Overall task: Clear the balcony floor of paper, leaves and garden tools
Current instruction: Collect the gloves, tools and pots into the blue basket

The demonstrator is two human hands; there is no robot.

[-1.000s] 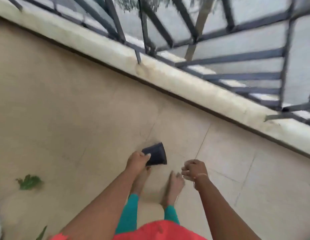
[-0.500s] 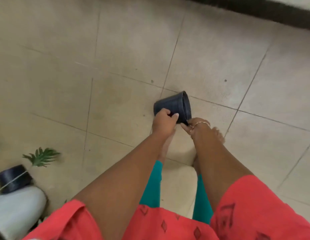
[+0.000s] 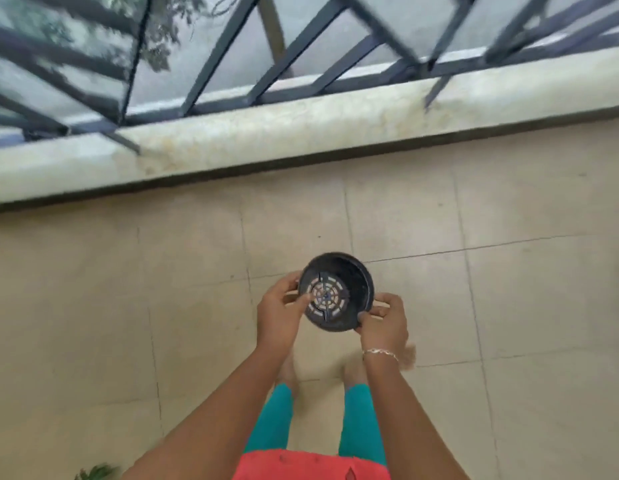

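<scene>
Balcony tiles [image 3: 128, 306] below: L hand [image 3: 280, 318], R hand [image 3: 386, 327] fingers [image 3: 387, 300] grip empty black pot [image 3: 353, 282].

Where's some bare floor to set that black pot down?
Bare tiles lie left of the left hand, up to the ledge, and right of the right hand. Under the plant pot stand the feet; leaves sit bottom left.

No readable text, label, brand, number or sign anywhere in view.
</scene>
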